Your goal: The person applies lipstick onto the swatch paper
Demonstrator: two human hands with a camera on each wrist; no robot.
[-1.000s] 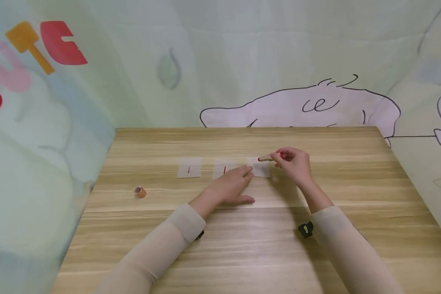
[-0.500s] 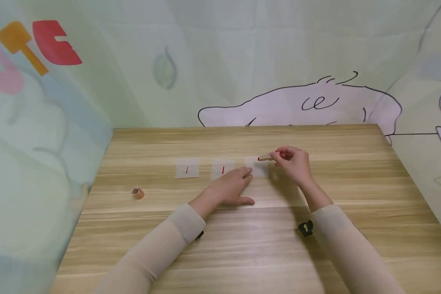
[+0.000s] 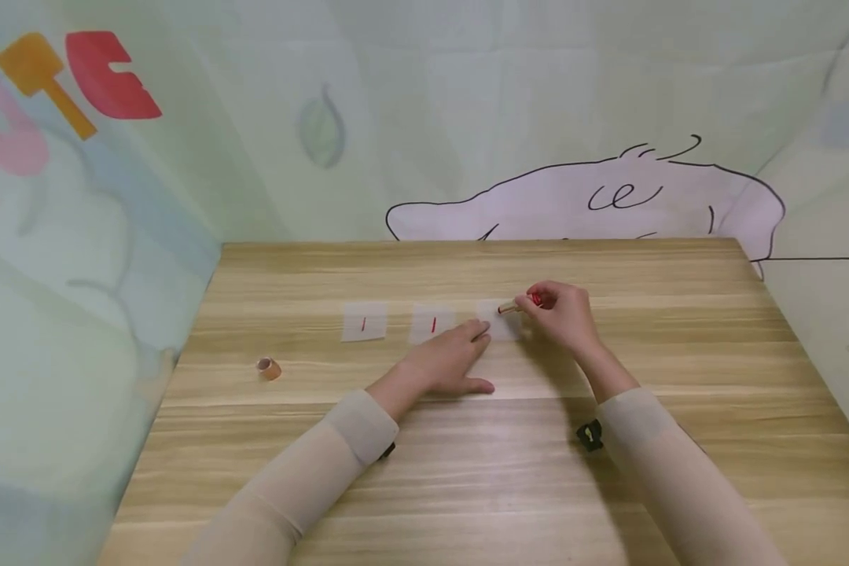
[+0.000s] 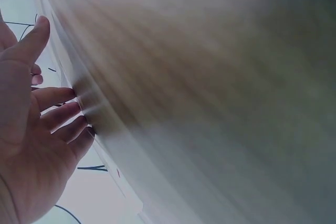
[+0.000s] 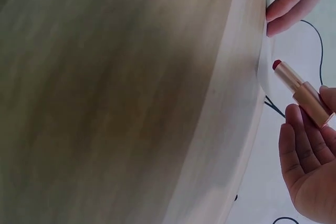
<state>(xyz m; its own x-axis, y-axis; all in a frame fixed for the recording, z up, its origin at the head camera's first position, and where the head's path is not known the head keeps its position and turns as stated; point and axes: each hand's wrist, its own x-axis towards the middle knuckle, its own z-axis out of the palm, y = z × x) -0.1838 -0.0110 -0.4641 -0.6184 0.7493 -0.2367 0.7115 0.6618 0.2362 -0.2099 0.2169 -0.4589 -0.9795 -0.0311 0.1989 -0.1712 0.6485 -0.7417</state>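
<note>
The grip of the right hand [image 3: 564, 316] pinches a slim gold lipstick [image 5: 302, 93] with a red tip over a thin white paper square [image 3: 504, 328]. The left hand [image 3: 444, 363] has extended fingers at that square's edge. Two red-marked paper squares [image 3: 375, 332] lie nearer the tabletop's [image 3: 481, 495] left edge, a hollow copper-coloured cap [image 3: 272, 369] nearest it.

Gold lipstick [image 5: 306, 98], red tip [image 5: 276, 65]

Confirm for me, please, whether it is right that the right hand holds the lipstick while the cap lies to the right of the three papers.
Not quite: the cap lies to the left of the three papers, as the head view shows; the right hand does hold the lipstick.
</note>
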